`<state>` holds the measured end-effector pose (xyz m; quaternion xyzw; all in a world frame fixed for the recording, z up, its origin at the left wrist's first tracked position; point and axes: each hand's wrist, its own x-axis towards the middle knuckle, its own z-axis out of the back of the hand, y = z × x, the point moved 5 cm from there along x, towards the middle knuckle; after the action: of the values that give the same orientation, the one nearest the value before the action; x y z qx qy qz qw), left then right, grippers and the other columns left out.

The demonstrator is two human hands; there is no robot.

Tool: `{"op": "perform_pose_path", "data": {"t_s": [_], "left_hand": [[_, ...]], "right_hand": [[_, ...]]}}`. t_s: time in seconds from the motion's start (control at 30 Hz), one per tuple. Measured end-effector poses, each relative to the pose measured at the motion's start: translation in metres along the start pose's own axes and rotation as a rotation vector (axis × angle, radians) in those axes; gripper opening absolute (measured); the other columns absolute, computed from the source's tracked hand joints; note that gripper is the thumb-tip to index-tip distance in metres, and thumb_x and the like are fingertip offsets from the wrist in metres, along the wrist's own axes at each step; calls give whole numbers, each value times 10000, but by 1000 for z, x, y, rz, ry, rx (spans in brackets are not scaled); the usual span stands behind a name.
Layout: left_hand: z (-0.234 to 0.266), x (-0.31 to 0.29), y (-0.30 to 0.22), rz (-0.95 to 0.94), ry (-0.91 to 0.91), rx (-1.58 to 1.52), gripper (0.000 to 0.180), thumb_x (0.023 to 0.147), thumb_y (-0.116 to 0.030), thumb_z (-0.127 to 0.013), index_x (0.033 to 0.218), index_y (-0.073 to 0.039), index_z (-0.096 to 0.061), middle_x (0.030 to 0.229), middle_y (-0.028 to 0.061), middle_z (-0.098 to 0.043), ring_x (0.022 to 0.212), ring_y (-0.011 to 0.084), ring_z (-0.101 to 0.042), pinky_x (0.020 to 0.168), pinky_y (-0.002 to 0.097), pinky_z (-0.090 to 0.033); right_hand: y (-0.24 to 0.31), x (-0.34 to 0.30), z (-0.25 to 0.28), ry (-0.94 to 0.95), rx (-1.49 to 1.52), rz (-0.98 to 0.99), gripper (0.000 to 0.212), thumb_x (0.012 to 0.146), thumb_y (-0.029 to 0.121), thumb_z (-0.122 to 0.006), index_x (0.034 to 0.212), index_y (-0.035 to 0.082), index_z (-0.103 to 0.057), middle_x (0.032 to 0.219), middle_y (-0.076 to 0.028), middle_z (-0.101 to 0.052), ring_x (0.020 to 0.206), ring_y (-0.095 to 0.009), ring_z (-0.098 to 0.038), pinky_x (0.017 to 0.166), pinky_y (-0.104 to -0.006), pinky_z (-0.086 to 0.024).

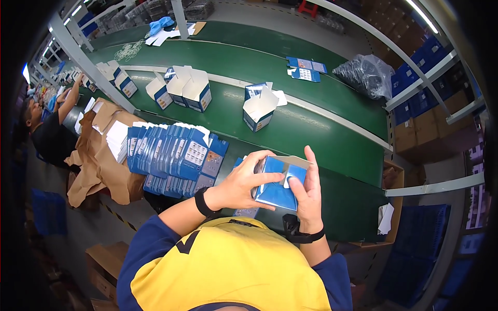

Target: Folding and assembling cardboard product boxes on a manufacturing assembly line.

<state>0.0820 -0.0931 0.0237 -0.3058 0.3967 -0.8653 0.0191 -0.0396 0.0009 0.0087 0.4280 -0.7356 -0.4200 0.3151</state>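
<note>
Between my two hands is a small blue cardboard box (277, 193), its blue flaps facing up and a pale flap standing at its far side. My left hand (241, 181) grips its left side, the index finger lying over the flaps. With the fingers along its right side, my right hand (309, 199) presses its thumb on the flaps near the middle. To the left lies a fanned stack of flat blue printed cartons (171, 153). Part of another flat carton (246, 212) shows below my left hand.
Open-topped boxes (259, 110) (192, 90) stand on the green conveyor (223, 111). Unfolded cartons (306, 69) and a clear plastic bag of dark items (363, 75) lie farther back. Brown paper (98, 166) is at the left, near another person (54, 135). Metal posts (85, 59) frame the bench.
</note>
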Motion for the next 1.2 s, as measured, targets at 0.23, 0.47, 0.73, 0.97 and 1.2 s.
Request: {"op": "perform_pose_path", "data": {"t_s": [0.23,0.47,0.73,0.97,1.2], "left_hand": [[2,3,0,41,4,-115,821,533,-279,-857,1247,-158,-469,1284,187,-372,1144,387,-416,933,453,-379],[15,6,-9,-44,22,-121,1011,560,-232,-855,1380,-116,-274,1307,212,-363,1180,405,-396,996,448,-341],[15,5,-9,-13,168,-18,1037,575,-235,-844,1400,-64,-240,1304,221,-358,1190,413,-377,1012,453,-323],[16,6,-9,37,194,9,1057,606,-281,-833,1415,-58,-190,1359,234,-296,1231,410,-342,1018,439,-313],[-15,2,-12,-85,-49,-62,1069,641,-324,-810,1425,-68,-130,1377,235,-234,1280,405,-280,1038,492,-263]], "right_hand": [[6,4,5,146,-498,266,536,862,215,-625,1334,58,-425,1306,-166,-443,1200,-235,-439,995,-352,-348],[4,7,0,130,-359,-67,516,783,132,-698,1269,102,-526,1232,-157,-524,1111,-255,-517,942,-327,-402],[6,16,-8,205,-796,141,565,749,105,-710,1279,140,-516,1087,-131,-611,950,-239,-606,826,-310,-473],[4,17,-5,193,-705,32,495,827,130,-638,1296,83,-486,1117,-116,-605,963,-206,-593,836,-312,-462],[16,8,-4,-56,-254,228,583,960,389,-376,1389,4,-292,1214,-163,-534,1064,-218,-542,879,-305,-429]]}}
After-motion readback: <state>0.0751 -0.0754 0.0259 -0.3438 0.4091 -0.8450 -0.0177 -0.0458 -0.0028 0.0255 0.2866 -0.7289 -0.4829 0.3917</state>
